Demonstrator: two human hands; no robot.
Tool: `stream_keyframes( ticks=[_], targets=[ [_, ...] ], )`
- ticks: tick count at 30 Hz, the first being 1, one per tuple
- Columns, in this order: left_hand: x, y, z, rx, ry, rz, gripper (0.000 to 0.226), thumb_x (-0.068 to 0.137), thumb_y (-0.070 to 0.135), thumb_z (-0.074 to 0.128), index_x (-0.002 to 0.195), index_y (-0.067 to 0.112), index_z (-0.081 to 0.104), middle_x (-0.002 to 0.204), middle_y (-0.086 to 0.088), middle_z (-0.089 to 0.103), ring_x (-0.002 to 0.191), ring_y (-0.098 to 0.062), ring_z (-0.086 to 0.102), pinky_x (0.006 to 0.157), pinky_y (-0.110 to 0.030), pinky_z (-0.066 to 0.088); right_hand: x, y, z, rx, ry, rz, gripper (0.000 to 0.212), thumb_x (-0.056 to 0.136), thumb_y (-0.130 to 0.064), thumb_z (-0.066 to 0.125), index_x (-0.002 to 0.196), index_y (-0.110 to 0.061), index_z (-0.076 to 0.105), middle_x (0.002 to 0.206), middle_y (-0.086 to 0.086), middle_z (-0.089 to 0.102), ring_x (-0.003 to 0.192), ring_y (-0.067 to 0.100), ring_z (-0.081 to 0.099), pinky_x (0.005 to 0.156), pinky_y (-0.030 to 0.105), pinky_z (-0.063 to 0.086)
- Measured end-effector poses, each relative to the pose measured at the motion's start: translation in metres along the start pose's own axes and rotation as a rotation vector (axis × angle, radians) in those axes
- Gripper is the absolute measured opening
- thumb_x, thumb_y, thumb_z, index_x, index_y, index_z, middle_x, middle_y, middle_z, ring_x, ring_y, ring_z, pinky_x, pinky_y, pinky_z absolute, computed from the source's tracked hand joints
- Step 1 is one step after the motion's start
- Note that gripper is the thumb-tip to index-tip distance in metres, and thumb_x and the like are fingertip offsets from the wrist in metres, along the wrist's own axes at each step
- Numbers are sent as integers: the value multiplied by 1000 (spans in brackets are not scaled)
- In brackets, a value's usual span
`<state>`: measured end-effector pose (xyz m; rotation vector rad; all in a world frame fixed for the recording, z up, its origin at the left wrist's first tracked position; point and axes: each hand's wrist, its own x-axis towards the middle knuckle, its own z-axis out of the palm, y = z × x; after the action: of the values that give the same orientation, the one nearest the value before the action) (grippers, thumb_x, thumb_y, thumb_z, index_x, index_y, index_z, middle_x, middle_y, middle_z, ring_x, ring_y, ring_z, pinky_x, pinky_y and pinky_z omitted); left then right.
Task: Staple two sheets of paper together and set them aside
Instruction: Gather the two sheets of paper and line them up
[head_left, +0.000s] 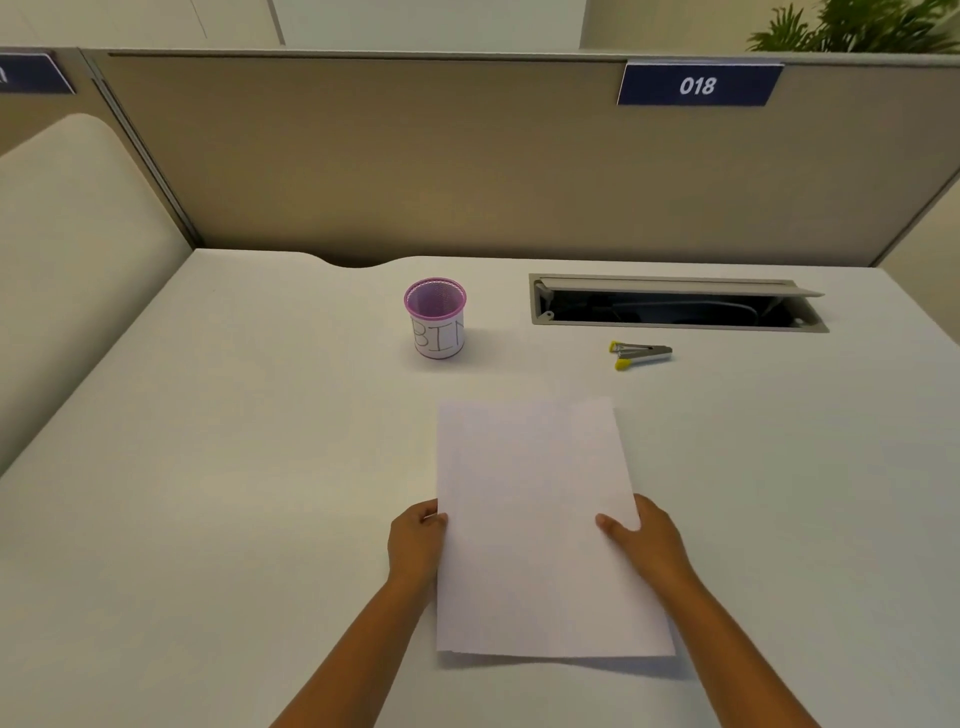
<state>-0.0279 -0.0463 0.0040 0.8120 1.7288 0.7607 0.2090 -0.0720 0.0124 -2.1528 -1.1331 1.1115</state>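
White sheets of paper (535, 519) are held just above the desk in front of me, stacked so that the edges nearly match; a second sheet's corner shows at the top right. My left hand (415, 545) grips the left edge and my right hand (644, 540) grips the right edge, thumb on top. A small metal stapler with yellow tips (640, 355) lies on the desk beyond the paper, to the right, apart from both hands.
A pink mesh cup labelled "BIN" (436, 318) stands behind the paper, slightly left. An open cable hatch (675, 306) is set in the white desk (208, 467) at the back right. A beige partition wall (415, 156) closes the far side.
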Motion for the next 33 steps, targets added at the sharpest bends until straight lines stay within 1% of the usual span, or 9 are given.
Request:
stream_keyframes(
  ticks=[3,9,11,14,18,22,26,30,33],
  targets=[
    [-1,-1,1,4,5,2,28,91,5,44,108,8,65,101,-7,66,90,-27,63,87,-41,52,-1,-6,7,-9,19,-44,50,88,-28,60,129,-3,46,132,13,54,121,29,51,99,32,40],
    [-2,-1,2,-23,35,9,22,94,11,43,87,11,64,91,-6,65,85,-28,60,84,-41,51,-1,-10,13,-31,14,-69,52,88,-27,60,132,-5,44,135,12,52,123,28,50,102,32,40],
    [0,-2,2,-27,62,11,25,95,17,44,93,5,66,99,-12,66,88,-29,60,87,-44,51,0,-10,14,-41,13,-64,58,88,-29,60,137,-4,40,140,13,48,128,29,45,106,35,37],
    [1,0,3,-35,64,13,24,94,17,49,108,4,64,102,-8,64,94,-29,60,89,-42,50,-1,-11,17,-54,24,-79,57,88,-30,60,134,-3,40,138,13,49,128,29,46,105,34,37],
    [2,0,5,21,78,38,21,91,13,52,101,3,68,97,-10,68,83,-25,60,74,-30,45,1,-12,19,-46,36,-105,52,86,-32,62,127,-5,47,130,12,56,119,28,53,97,30,43],
    [3,0,5,47,90,43,24,91,9,49,106,3,67,103,-12,68,88,-26,61,81,-34,50,2,-10,16,-25,63,-104,52,84,-34,65,125,-7,49,124,11,58,110,25,56,89,28,44],
    [-5,7,-1,-50,64,141,21,91,8,49,104,6,67,101,-8,67,89,-25,61,80,-33,49,7,-15,4,19,164,-115,48,90,-32,55,130,-7,45,127,15,56,113,27,55,94,30,43],
    [-16,25,-3,-179,-5,259,17,91,10,53,91,23,65,98,-4,68,87,-20,64,77,-30,51,13,-27,-8,96,85,-119,51,96,-34,41,139,-7,36,142,12,45,129,30,44,109,41,36],
    [-24,44,-3,-198,34,385,20,91,10,53,89,27,63,96,1,68,88,-18,63,79,-30,51,6,-45,-24,214,140,-198,38,98,-24,39,131,-6,44,130,10,54,113,27,54,98,38,44]
  ],
)
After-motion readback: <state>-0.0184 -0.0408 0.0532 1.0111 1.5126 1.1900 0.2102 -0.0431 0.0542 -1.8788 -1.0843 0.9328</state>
